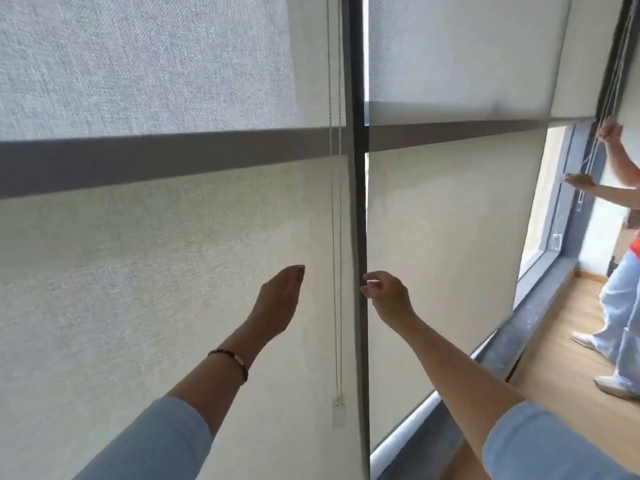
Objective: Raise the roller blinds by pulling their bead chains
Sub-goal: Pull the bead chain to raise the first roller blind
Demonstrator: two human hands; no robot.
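I can't tell whether my right hand (384,292) touches anything at the dark mullion (358,202). The bead chain (336,237) runs off the top edge. The second person (620,271) is cropped at right.

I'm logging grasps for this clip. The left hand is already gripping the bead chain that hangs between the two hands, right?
Not quite. In the head view the left hand is open and apart from the bead chain, which hangs untouched between it and the right hand.

Soft backlit daylight, wide-angle edge warp
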